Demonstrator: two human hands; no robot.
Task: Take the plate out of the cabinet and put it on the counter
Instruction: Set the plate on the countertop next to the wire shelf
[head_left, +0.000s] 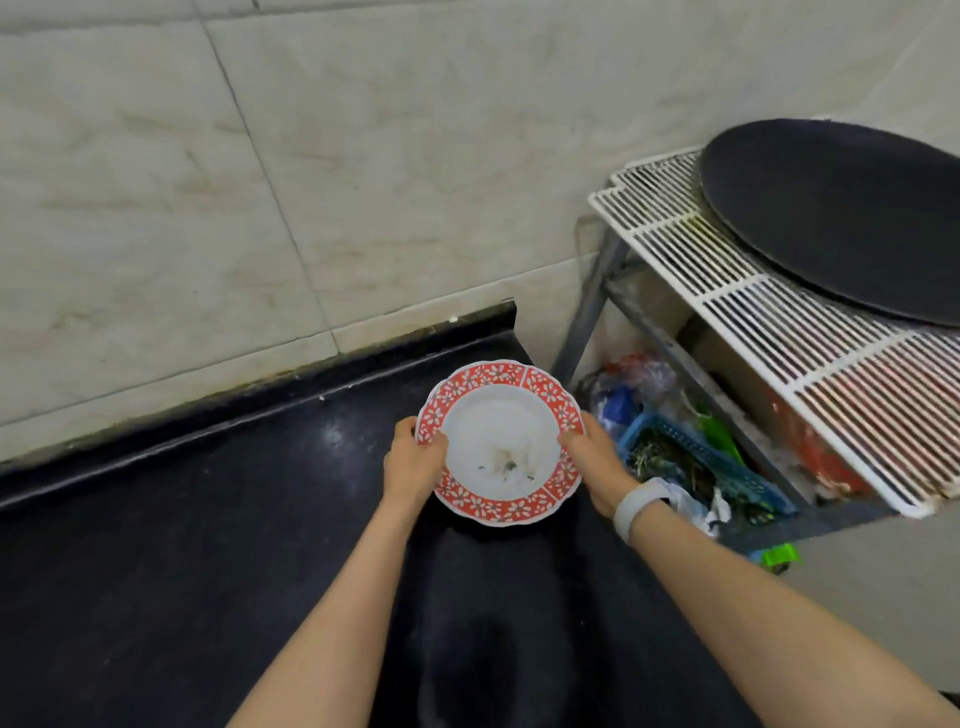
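Observation:
A plate (501, 439) with a white centre and a red flowered rim is held over the right end of the black counter (208, 519). A few dark specks lie in its centre. My left hand (413, 462) grips its left rim, thumb on top. On the right rim sits my right hand (597, 462), with a white band on its wrist. Whether the plate rests on the counter or hangs just above it, I cannot tell. No cabinet is in view.
A tiled wall (311, 182) runs behind the counter. To the right stands a white wire rack (753, 312) with a large black round pan (841, 218) on top. Below it are a blue basket (717, 462) and plastic bags. Dark clothing shows between my arms.

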